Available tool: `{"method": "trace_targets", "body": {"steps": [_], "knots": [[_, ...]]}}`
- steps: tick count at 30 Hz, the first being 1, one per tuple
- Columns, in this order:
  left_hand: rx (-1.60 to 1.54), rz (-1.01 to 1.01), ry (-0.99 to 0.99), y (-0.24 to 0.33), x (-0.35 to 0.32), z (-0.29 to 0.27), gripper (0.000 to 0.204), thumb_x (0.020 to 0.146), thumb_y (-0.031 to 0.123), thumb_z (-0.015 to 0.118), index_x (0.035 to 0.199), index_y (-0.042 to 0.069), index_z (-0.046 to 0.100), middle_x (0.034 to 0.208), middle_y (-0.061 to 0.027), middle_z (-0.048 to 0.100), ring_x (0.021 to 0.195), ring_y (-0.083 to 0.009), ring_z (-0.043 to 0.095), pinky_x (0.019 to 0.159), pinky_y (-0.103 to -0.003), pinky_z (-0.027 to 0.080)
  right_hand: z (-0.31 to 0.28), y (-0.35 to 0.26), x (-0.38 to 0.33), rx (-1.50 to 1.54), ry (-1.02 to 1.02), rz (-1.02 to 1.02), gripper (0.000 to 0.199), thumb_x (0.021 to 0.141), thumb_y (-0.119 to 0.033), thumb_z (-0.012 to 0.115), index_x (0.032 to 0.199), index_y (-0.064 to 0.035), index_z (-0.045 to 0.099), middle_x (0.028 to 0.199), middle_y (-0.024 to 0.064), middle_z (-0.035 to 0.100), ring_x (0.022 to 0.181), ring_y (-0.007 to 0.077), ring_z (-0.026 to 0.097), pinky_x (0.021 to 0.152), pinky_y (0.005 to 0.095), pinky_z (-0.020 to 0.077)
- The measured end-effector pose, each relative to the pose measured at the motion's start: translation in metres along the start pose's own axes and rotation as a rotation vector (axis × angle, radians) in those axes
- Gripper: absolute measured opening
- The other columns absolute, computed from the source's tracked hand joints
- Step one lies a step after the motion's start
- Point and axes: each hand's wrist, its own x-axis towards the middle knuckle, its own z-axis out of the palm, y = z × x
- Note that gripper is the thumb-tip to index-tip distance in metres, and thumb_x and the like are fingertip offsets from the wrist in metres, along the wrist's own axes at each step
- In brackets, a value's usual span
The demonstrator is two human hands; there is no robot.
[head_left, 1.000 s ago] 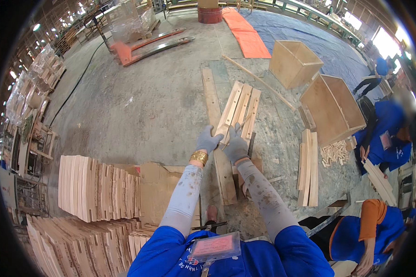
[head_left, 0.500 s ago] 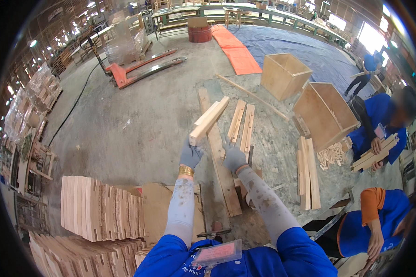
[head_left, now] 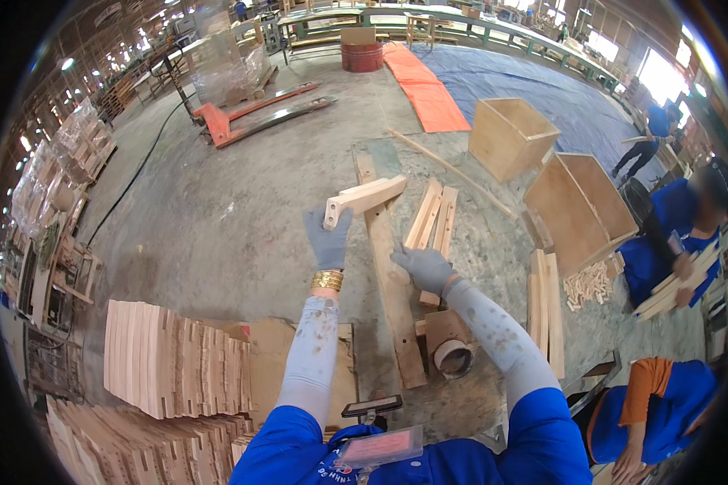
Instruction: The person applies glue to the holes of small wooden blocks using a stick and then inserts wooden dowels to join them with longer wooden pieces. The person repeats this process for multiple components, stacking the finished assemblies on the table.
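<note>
Left hand (head_left: 329, 240) clamped on short wooden slat (head_left: 364, 199) lifted above the floor (head_left: 218, 218), right hand (head_left: 423, 267) loosely curled, holding nothing, over long plank (head_left: 390, 275) beside 2 slats (head_left: 432, 218) lying on floor.

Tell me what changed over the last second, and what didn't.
The left hand took a short wooden slat from the slats lying on the floor and lifted it up to the left. The right hand stayed low over the long plank, empty. The slat stacks and open wooden boxes did not move.
</note>
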Motion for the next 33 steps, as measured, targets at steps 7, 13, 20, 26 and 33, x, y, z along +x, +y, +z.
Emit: {"method": "trace_targets", "body": {"steps": [7, 13, 20, 26, 33], "knots": [[-0.505, -0.331, -0.116, 0.11, 0.02, 0.027, 0.041, 0.071, 0.01, 0.067, 0.107, 0.001, 0.049, 0.094, -0.0062, 0.053, 0.084, -0.0133, 0.051, 0.074, -0.029, 0.045, -0.126, -0.027, -0.016, 0.492, 0.625, 0.226, 0.049, 0.069, -0.027, 0.072, 0.109, -0.0052, 0.054, 0.089, 0.0147, 0.063, 0.08, 0.031, 0.062, 0.068, 0.035, 0.0503], [-0.726, -0.242, -0.557, 0.161, 0.017, 0.039, 0.063, 0.069, 0.012, 0.072, 0.123, 0.006, 0.039, 0.107, -0.0054, 0.049, 0.1, -0.0152, 0.049, 0.089, -0.03, 0.041, -0.145, -0.021, -0.038, 0.75, 0.681, 0.217, 0.052, 0.069, -0.021, 0.072, 0.115, -0.0035, 0.054, 0.093, 0.0112, 0.066, 0.087, 0.0199, 0.064, 0.074, 0.0313, 0.0488], [-0.416, -0.015, -1.076, 0.161, 0.044, 0.031, 0.072, 0.061, 0.018, 0.081, 0.121, 0.006, 0.043, 0.117, -0.0061, 0.051, 0.109, -0.0143, 0.049, 0.09, -0.031, 0.042, -0.153, -0.008, -0.059, 0.836, 0.546, 0.188, 0.055, 0.069, -0.013, 0.072, 0.119, -0.0031, 0.052, 0.104, 0.0098, 0.062, 0.095, 0.0155, 0.059, 0.081, 0.029, 0.0459], [-0.554, -0.207, -0.983, 0.169, 0.031, 0.048, 0.065, 0.06, 0.019, 0.081, 0.113, 0.004, 0.048, 0.107, -0.0068, 0.059, 0.099, -0.0139, 0.056, 0.085, -0.03, 0.046, -0.141, -0.001, -0.068, 1.152, 0.593, 0.127, 0.057, 0.068, -0.011, 0.074, 0.118, 0.0012, 0.05, 0.111, 0.011, 0.058, 0.1, 0.0159, 0.056, 0.086, 0.0289, 0.0443], [-0.27, -0.092, -0.611, 0.179, 0.027, 0.035, 0.054, 0.06, 0.017, 0.081, 0.104, 0.0, 0.054, 0.098, -0.0109, 0.064, 0.086, -0.0164, 0.063, 0.074, -0.03, 0.052, -0.155, -0.021, -0.127, 0.953, 0.74, 0.39, 0.051, 0.079, -0.011, 0.062, 0.125, 0.0013, 0.043, 0.094, 0.0129, 0.062, 0.079, 0.0164, 0.059, 0.071, 0.0296, 0.0467]]}}
